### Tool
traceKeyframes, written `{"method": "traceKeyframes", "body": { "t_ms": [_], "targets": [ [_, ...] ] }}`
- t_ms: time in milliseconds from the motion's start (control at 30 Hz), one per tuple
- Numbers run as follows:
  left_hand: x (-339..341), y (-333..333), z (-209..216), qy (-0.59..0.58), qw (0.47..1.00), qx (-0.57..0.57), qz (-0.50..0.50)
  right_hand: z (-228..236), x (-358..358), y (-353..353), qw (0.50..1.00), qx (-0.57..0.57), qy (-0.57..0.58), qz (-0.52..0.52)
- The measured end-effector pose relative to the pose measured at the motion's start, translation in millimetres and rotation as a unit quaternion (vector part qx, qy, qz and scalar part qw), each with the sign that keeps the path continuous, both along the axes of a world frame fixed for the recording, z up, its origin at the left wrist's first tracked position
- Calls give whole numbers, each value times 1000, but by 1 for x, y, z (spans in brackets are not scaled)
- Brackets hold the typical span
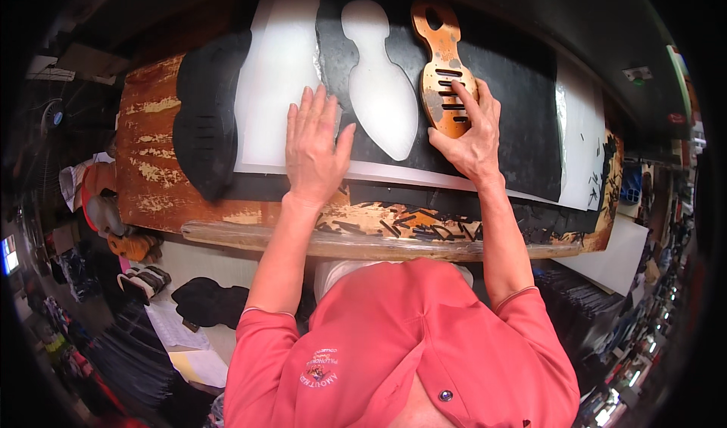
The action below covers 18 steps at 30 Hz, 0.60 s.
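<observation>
My right hand grips the lower end of an orange-brown cutting die. The thumb is at the die's bottom left edge, and the fingers lie over its slots and right side. The die has an oval hole at its far end and rests on a black sheet. To its left, a sole-like cut-out in that sheet shows a white surface. My left hand lies flat with fingers stretched, at the border between a white sheet and the black one. It holds nothing.
Black cut pieces with slits lie at the board's left end. Black scrap strips litter the near wooden edge. A dark overhead beam spans the far side. Another black piece lies lower left.
</observation>
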State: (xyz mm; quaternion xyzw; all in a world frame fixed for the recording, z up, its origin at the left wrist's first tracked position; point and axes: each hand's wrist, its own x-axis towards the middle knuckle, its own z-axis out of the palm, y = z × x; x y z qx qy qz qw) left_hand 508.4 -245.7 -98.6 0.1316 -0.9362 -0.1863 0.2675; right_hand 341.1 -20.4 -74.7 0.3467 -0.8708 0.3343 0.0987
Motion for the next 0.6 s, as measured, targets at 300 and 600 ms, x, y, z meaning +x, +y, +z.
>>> {"method": "traceKeyframes", "body": {
  "t_ms": [300,600],
  "targets": [
    [66,50,22,71,969,233,-36,-14,19,36,997,-65,-30,2],
    [93,124,-26,56,989,64,-119,-11,-6,77,946,-271,-175,12]
  ]
}}
